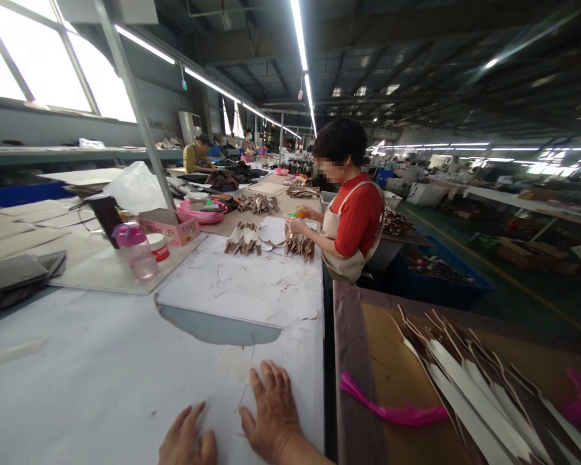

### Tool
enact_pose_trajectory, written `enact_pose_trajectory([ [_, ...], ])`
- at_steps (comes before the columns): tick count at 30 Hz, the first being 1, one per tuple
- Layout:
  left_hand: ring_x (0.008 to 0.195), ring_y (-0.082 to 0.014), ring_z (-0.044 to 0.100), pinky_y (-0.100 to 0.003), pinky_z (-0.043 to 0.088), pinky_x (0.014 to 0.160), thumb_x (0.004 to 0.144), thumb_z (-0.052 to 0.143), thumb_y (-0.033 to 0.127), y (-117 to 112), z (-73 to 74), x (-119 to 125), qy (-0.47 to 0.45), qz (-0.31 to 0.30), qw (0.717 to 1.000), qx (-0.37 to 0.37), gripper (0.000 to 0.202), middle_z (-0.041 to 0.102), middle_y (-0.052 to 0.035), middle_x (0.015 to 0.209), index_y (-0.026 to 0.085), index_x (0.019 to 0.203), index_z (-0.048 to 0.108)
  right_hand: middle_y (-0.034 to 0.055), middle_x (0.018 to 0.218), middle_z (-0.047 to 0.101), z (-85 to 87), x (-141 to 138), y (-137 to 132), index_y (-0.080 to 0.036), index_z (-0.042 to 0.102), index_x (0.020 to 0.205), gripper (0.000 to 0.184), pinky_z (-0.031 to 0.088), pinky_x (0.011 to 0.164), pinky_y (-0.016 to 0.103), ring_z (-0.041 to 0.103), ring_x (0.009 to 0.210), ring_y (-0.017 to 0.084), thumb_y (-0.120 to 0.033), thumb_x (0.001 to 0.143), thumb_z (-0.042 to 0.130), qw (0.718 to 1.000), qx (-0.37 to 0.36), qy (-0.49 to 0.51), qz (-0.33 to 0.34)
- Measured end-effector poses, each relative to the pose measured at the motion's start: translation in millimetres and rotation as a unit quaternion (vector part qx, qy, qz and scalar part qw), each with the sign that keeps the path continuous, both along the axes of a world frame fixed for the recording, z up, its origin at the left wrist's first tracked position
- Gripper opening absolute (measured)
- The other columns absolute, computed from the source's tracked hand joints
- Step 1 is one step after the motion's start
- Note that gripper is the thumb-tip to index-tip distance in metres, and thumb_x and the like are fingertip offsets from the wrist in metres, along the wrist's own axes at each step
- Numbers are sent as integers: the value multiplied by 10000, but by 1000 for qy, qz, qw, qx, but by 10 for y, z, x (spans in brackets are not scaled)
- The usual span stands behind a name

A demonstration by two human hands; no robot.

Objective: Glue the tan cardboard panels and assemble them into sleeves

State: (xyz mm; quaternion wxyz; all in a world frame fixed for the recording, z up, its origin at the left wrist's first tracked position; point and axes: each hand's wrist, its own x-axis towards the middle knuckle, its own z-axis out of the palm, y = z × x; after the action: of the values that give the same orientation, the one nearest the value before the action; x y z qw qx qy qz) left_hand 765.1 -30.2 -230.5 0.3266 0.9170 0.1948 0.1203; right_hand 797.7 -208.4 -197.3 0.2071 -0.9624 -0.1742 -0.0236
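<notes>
My left hand (186,439) lies at the bottom edge on the white table surface (126,374), fingers together and slightly curled, nothing visibly in it. My right hand (271,410) rests flat beside it with fingers stretched forward on the same surface, holding nothing. To the right, apart from my hands, a brown board (397,361) carries a fan of long white and brown strips (469,387) tied with a pink ribbon (392,410).
A person in a red shirt and apron (353,219) works further along the table over piles of brown pieces (244,237). A pink bottle (136,248), a small jar (159,247), a pink box (172,226) and a pink basin (204,210) stand at left. More workers sit far back.
</notes>
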Motion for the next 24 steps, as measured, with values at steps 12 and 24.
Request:
enact_pose_trajectory([
  [12, 795, -242, 552, -369, 401, 767, 692, 419, 661, -115, 947, 488, 54, 182, 961, -199, 527, 604, -93, 792, 161, 782, 560, 139, 1300, 412, -54, 73, 1, -169, 464, 1250, 496, 200, 1026, 456, 299, 1220, 288, -421, 823, 456, 991, -83, -101, 13],
  [24, 590, -191, 476, -299, 312, 572, 739, 294, 702, -64, 985, 396, 75, 162, 966, -185, 546, 529, -29, 560, 218, 534, 442, 139, 1295, 422, -41, 70, 2, -157, 469, 1253, 519, 195, 1031, 434, 300, 1221, 281, -441, 818, 455, 992, -86, -94, 10],
])
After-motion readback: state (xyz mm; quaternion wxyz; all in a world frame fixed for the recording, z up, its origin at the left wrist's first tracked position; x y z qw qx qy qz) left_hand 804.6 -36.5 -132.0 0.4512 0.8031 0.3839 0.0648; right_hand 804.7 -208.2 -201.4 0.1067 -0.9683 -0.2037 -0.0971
